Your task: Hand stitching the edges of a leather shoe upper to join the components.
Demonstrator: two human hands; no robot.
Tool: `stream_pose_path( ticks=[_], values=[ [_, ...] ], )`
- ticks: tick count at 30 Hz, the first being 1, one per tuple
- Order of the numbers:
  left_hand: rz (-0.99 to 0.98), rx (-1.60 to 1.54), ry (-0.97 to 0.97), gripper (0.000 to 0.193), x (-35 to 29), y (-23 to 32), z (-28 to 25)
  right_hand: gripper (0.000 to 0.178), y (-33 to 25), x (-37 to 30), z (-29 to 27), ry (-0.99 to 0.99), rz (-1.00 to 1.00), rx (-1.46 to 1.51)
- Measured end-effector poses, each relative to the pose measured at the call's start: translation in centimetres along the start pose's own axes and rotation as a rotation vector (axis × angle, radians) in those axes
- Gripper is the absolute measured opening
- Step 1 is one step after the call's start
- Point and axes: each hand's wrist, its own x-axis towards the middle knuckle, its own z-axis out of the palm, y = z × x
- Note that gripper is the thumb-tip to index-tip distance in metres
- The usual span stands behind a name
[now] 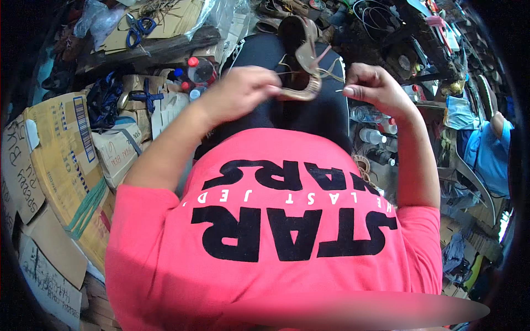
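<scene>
A brown shoe point(302, 91) with a paler rim and stitching lies on my dark-clad lap, its opening partly in shadow. Thin pale thread point(331, 71) loops from the shoe toward my right hand. Beside the shoe's left edge, my left hand point(248, 91) is closed and smeared by motion; what its fingertips pinch is not clear. My right hand point(370, 88) is held apart from the shoe on its right, thumb and fingers pinched, with a short pale end sticking out of the grip.
Blue-handled scissors point(141, 30) lie on cardboard at the far left. Bottles with red and blue caps point(200, 69) stand left of my lap; more clear bottles point(372, 135) lie to the right. Cardboard boxes point(61, 143) crowd the left. Cables point(378, 19) and clutter fill the far right.
</scene>
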Motion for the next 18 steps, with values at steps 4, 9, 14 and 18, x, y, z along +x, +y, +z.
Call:
stream_pose_path(
  ticks=[4, 9, 14, 18],
  values=[
    [-0.466, 0.562, 0.072, 0.016, -8.0, -5.7, -7.3, 0.018, 8.4, -7.5, -5.3, 0.28, 0.34, -0.529],
    [-0.701, 0.827, 0.042, 0.014, -11.5, -6.8, -7.9, 0.019, 15.5, -13.6, -9.3, 0.391, 0.6, -0.935],
    [-0.277, 0.274, 0.116, 0.027, 0.4, -3.4, -2.0, 0.02, 8.6, -3.2, -2.1, 0.34, 0.22, -0.054],
    [-0.169, 0.058, 0.013, 0.045, 7.8, -2.6, 2.3, 0.015, 5.6, 2.3, 0.7, 0.367, 0.094, 0.08]
  ],
)
